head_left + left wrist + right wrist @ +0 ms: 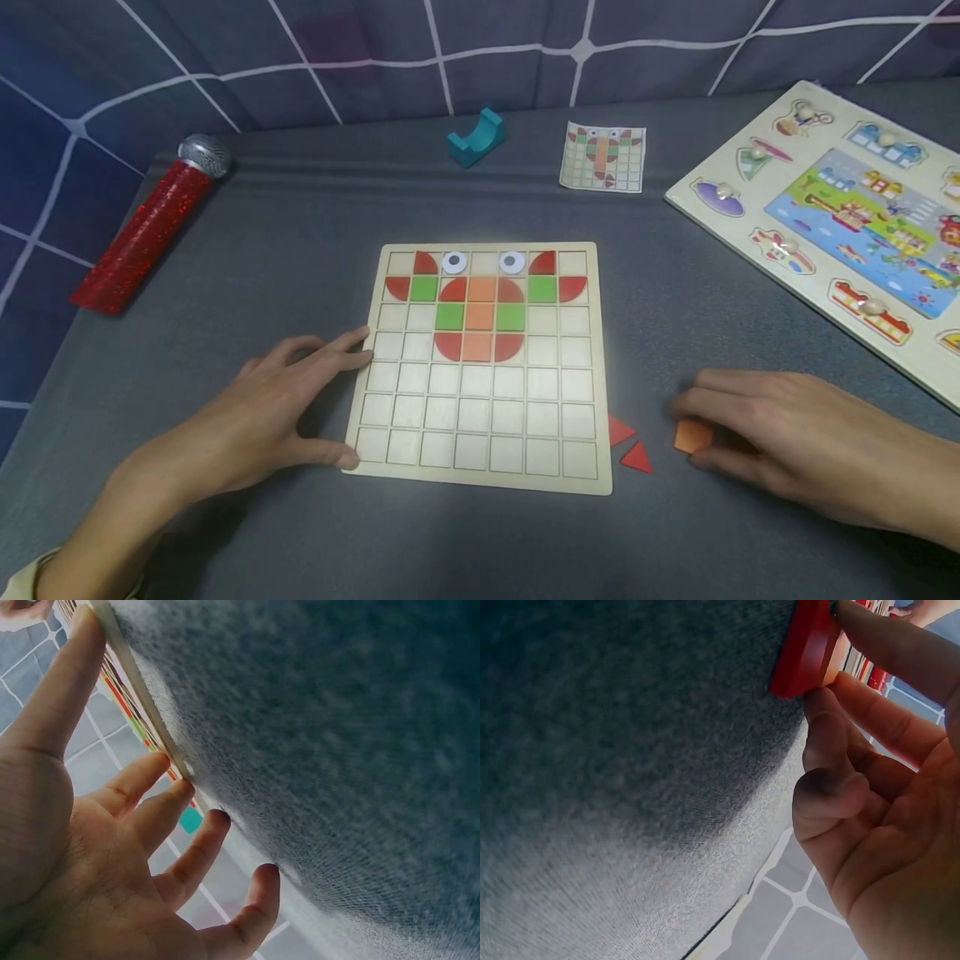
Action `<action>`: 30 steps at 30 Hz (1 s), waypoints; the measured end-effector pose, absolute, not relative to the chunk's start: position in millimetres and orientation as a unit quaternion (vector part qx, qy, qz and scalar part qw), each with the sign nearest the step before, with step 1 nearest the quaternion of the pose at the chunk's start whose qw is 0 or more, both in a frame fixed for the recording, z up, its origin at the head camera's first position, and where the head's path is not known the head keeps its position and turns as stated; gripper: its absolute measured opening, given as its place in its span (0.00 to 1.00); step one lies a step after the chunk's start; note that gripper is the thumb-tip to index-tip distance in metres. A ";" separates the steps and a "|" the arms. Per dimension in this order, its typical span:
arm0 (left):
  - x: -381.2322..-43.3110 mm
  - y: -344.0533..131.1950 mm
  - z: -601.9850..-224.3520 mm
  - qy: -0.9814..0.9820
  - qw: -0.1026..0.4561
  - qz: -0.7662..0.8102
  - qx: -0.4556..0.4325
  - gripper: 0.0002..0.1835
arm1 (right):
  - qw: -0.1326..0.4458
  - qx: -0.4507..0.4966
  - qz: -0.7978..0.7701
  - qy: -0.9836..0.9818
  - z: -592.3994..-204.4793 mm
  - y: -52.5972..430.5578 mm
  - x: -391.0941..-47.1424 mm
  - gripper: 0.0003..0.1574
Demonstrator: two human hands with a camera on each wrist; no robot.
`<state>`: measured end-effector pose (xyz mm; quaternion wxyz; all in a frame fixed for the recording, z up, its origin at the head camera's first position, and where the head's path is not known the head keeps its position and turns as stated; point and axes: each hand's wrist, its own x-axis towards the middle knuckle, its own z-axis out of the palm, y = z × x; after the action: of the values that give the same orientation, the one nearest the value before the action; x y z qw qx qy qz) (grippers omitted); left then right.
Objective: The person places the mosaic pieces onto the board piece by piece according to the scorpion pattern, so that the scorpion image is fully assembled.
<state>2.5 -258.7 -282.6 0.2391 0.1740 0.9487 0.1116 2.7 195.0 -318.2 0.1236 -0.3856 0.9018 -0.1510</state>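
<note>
My left hand [273,408] touches the left edge of a wooden grid board [472,417], thumb at its near corner and fingers spread further up. Red quarter-circles [448,347], green squares [423,288], orange squares [480,317] and two eye tiles [453,262] fill cells in the board's upper half. To the right of the board, my right hand [772,433] pinches an orange square tile [692,437] between thumb and fingers. In the right wrist view a red piece [801,656] shows against the orange one. Two red triangles [637,457] lie beside the board, one partly hidden by its edge.
A small pattern card [602,158] lies behind the board, with a teal curved block [477,137] to its left. At far left rests a red glittery microphone [150,225]. A wooden knob puzzle [817,271] takes up the right side. Checked cloth [390,83] hangs behind.
</note>
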 end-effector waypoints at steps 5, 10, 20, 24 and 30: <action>3.5 -259.4 -282.8 0.950 0.232 0.110 0.178 0.56 | 0.124 -0.387 -0.134 0.904 -316.1 192.6 4.1 0.21; 3.4 -259.6 -283.2 0.950 0.235 0.109 0.176 0.57 | 0.090 -0.404 -0.137 0.900 -313.1 191.8 5.4 0.23; 3.1 -260.0 -283.1 0.949 0.233 0.114 0.180 0.57 | 0.056 -0.424 -0.191 0.883 -305.6 181.9 5.3 0.12; 3.1 -260.5 -283.5 0.949 0.230 0.115 0.185 0.56 | 0.063 -0.430 -0.213 0.875 -302.4 174.1 4.6 0.18; 2.6 -260.9 -284.0 0.947 0.229 0.121 0.190 0.56 | 0.076 -0.437 -0.219 0.869 -298.5 158.4 -0.1 0.18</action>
<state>2.6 -260.9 -284.0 0.2288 0.1900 0.9471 0.1206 -0.1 158.4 -298.5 0.0761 -0.4369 0.8690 -0.2195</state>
